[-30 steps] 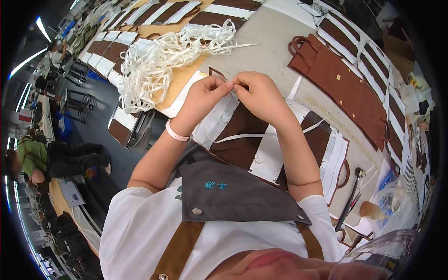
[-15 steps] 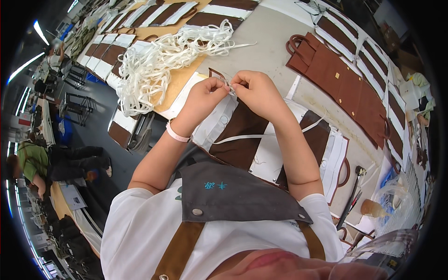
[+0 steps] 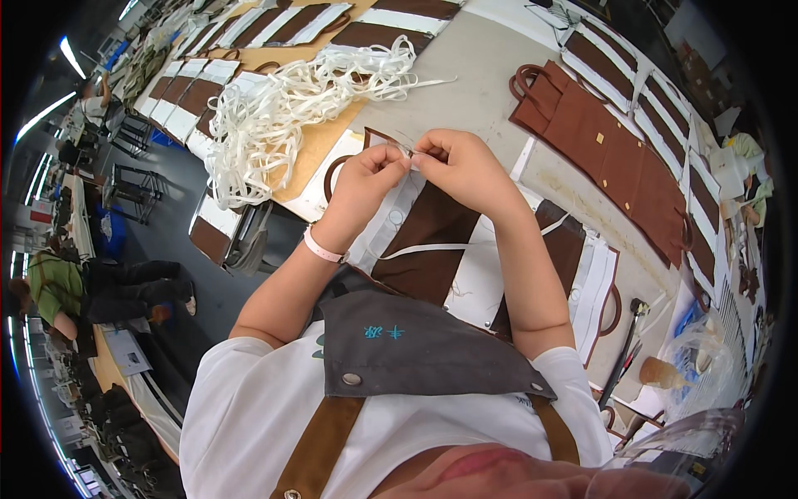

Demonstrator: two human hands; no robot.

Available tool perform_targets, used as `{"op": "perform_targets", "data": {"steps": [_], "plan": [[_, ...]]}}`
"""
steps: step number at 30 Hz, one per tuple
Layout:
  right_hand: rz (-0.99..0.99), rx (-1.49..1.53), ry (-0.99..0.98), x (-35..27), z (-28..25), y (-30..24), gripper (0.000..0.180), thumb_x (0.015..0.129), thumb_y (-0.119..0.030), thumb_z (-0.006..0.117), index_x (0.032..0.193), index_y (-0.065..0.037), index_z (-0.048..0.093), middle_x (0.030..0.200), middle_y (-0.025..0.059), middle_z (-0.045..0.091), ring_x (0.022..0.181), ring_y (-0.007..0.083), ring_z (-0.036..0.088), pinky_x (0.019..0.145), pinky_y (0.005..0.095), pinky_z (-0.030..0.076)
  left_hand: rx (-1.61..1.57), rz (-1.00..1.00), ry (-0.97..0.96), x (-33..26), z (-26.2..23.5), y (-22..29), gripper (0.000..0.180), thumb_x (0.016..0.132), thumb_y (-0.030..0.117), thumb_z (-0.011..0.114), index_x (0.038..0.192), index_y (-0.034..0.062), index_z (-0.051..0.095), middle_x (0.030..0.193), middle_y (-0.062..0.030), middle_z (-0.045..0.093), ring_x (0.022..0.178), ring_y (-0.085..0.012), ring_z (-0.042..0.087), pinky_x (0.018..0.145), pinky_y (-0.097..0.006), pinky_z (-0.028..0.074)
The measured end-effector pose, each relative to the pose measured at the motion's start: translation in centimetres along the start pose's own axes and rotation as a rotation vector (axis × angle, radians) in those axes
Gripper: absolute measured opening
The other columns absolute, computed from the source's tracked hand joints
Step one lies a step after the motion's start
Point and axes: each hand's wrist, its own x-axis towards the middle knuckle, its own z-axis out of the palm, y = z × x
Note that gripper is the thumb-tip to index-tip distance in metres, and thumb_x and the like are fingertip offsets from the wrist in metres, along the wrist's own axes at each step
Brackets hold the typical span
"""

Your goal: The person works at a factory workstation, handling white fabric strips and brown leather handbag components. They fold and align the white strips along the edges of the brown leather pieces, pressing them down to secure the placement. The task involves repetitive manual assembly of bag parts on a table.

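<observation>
My left hand (image 3: 372, 179) and my right hand (image 3: 467, 170) meet fingertip to fingertip at the far edge of a brown and white striped bag panel (image 3: 445, 214). Both are closed in a pinch. A small whitish bit and thin strands show between the fingertips; what exactly they hold is too small to tell. The panel lies flat before me, a brown handle (image 3: 330, 176) showing beside my left wrist and another at its right end. Across it runs a narrow white tape (image 3: 428, 247), passing under my right forearm.
Beyond my left hand lies a tangled heap of white tape (image 3: 262, 125). A reddish-brown bag piece with handles (image 3: 598, 158) is at the right, near more striped panels (image 3: 665, 108). A hammer-like tool (image 3: 628, 341) and a plastic bag (image 3: 702, 358) lie at the near right.
My hands stay pinched together and have shifted slightly. The panel's far left corner now lies flatter, and its left handle shows beside my left wrist.
</observation>
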Motion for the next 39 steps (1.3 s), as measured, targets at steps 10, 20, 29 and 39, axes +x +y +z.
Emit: {"op": "perform_targets", "data": {"steps": [10, 20, 29, 39], "plan": [[-0.074, -0.313, 0.227, 0.0, 2.0, -0.6, 0.018, 0.078, -0.017, 0.065, 0.084, 0.001, 0.067, 0.084, 0.0179, 0.069, 0.078, 0.0351, 0.066, 0.07, 0.0433, 0.051, -0.097, 0.12, 0.188, -0.3, 2.1, -1.5, 0.009, 0.095, 0.009, 0.065, 0.088, 0.0041, 0.066, 0.076, 0.0086, 0.055, 0.068, 0.0001, 0.044, 0.06, -0.019, 0.035], [-0.085, -0.134, 0.158, 0.4, 1.4, 0.2, 0.017, 0.082, -0.016, 0.063, 0.084, 0.001, 0.066, 0.082, 0.0189, 0.067, 0.076, 0.0361, 0.065, 0.07, 0.0438, 0.051, -0.103, 0.064, 0.155, -0.8, 1.4, -0.7, 0.01, 0.097, 0.013, 0.064, 0.098, 0.0033, 0.065, 0.083, 0.0023, 0.061, 0.074, -0.0063, 0.053, 0.072, -0.023, 0.043], [-0.102, -0.248, 0.137, -0.2, 1.4, -1.3, 0.016, 0.085, -0.014, 0.062, 0.087, 0.001, 0.065, 0.087, 0.0179, 0.065, 0.083, 0.0366, 0.064, 0.075, 0.045, 0.05, 0.007, 0.022, 0.136, -0.2, 0.0, 0.3, 0.015, 0.097, 0.018, 0.065, 0.099, 0.0031, 0.065, 0.083, 0.0017, 0.063, 0.074, -0.0069, 0.056, 0.071, -0.023, 0.047], [-0.181, -0.334, 0.11, -0.4, 1.7, -1.2, 0.016, 0.088, -0.014, 0.063, 0.094, 0.001, 0.065, 0.091, 0.017, 0.065, 0.083, 0.0349, 0.063, 0.074, 0.0412, 0.049, 0.047, 0.024, 0.087, -0.4, -0.3, 0.3, 0.012, 0.096, 0.015, 0.064, 0.099, 0.0033, 0.065, 0.085, 0.002, 0.063, 0.075, -0.0065, 0.057, 0.07, -0.022, 0.047]]}}
